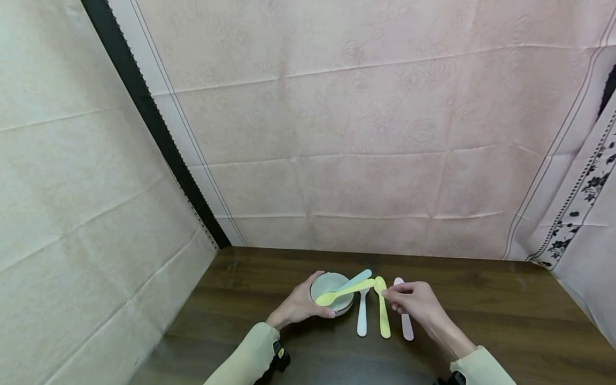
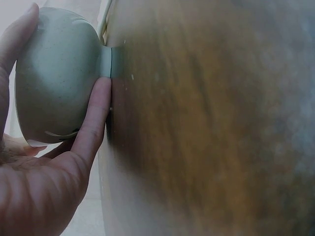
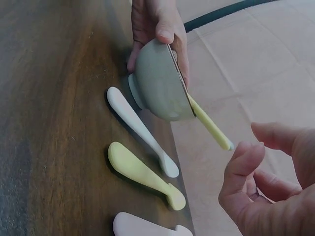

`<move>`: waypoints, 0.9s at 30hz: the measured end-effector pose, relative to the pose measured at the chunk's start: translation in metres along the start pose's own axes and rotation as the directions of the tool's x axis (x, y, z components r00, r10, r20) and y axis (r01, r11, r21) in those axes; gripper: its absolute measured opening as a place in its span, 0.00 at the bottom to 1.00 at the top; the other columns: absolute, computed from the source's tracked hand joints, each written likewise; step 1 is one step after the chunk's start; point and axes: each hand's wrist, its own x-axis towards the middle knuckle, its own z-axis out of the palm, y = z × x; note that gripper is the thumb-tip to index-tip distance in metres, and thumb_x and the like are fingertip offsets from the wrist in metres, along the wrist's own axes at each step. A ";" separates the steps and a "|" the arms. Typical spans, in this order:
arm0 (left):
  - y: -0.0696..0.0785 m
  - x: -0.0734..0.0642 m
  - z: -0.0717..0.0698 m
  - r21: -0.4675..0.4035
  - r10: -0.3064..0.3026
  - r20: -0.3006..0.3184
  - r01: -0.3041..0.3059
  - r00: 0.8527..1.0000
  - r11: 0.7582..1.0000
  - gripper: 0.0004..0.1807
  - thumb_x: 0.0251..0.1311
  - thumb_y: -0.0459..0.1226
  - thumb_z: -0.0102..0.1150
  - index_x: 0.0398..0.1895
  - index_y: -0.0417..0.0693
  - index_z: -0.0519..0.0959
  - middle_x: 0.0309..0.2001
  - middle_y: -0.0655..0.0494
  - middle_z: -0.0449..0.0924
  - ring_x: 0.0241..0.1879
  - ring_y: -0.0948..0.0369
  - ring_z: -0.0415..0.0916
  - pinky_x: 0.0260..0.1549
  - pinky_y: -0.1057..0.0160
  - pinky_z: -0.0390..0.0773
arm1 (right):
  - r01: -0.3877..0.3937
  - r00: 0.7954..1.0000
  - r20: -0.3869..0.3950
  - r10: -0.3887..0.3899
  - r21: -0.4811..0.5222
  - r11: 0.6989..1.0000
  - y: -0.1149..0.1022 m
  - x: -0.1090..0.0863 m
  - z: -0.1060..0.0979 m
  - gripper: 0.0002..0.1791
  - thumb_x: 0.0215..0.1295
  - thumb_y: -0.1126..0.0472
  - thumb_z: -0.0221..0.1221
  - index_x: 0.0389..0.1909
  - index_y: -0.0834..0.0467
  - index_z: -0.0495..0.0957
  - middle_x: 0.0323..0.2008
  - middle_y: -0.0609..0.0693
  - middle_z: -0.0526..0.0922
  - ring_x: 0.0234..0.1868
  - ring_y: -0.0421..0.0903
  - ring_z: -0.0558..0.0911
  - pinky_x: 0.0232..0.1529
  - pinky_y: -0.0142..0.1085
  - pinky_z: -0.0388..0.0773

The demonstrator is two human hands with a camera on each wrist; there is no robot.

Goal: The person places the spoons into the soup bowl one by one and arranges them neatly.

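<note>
1. Far left: pale cloth hangs beside the counter, which is dark and wood-grained; a black strip slants down between it and the patterned back cloth.
2. Left hand, pale sleeve with a black wrist device: fingers clamped round the bowl, thumb on the near side in the head view. Left wrist view puts one finger low, alongside the foot.
3. Bowl: grey-green, upright, foot down on the counter, left of the loose spoons.
4. In the bowl: a blue spoon and a light yellow spoon crossing over it; both handles project past the rim to the right.
5. On the counter, just right of the bowl: a whitish-blue spoon, handle toward the person.
6. Next: a second yellow spoon, lying roughly parallel.
7. Right hand: fingers loosely bent, holding nothing; thumb and forefinger slightly apart, near the handle end of the bowl's yellow spoon, not touching it (right wrist view).
8. Rightmost spoon, pale pink: on the counter, partly hidden by the right hand in the head view.
9. Far right: cloth with a dark floral border.
</note>
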 end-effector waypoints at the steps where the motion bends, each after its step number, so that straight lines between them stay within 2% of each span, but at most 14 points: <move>1: 0.000 0.000 0.000 0.001 -0.003 -0.001 0.003 1.000 1.000 0.62 0.48 0.45 0.90 0.86 0.54 0.61 0.70 0.51 0.78 0.65 0.53 0.76 0.69 0.41 0.73 | 0.001 1.000 -0.008 -0.001 -0.006 1.000 -0.001 -0.001 0.000 0.18 0.71 0.57 0.72 0.50 0.69 0.88 0.25 0.48 0.86 0.30 0.40 0.82 0.33 0.31 0.82; 9: 0.001 0.001 0.000 -0.005 -0.002 -0.001 0.002 1.000 1.000 0.63 0.48 0.46 0.90 0.85 0.52 0.61 0.71 0.52 0.78 0.65 0.53 0.75 0.70 0.40 0.73 | 0.004 0.999 -0.034 -0.005 -0.014 1.000 -0.008 -0.011 -0.002 0.16 0.70 0.59 0.72 0.48 0.68 0.89 0.24 0.48 0.86 0.30 0.41 0.83 0.34 0.31 0.82; 19: 0.001 0.000 0.001 -0.008 -0.007 -0.002 0.007 1.000 1.000 0.64 0.48 0.45 0.90 0.86 0.50 0.59 0.71 0.50 0.78 0.66 0.52 0.75 0.70 0.39 0.72 | -0.007 0.998 -0.057 0.006 -0.011 1.000 -0.002 -0.020 -0.007 0.17 0.70 0.59 0.72 0.50 0.69 0.88 0.23 0.46 0.85 0.27 0.39 0.82 0.33 0.30 0.81; 27: 0.000 0.001 0.000 -0.008 0.004 0.001 -0.004 1.000 1.000 0.62 0.47 0.47 0.90 0.85 0.53 0.62 0.70 0.52 0.78 0.65 0.53 0.75 0.70 0.41 0.72 | -0.005 0.995 -0.103 -0.001 -0.062 0.998 0.003 -0.024 -0.011 0.16 0.67 0.58 0.75 0.47 0.68 0.89 0.28 0.47 0.88 0.28 0.39 0.83 0.33 0.31 0.81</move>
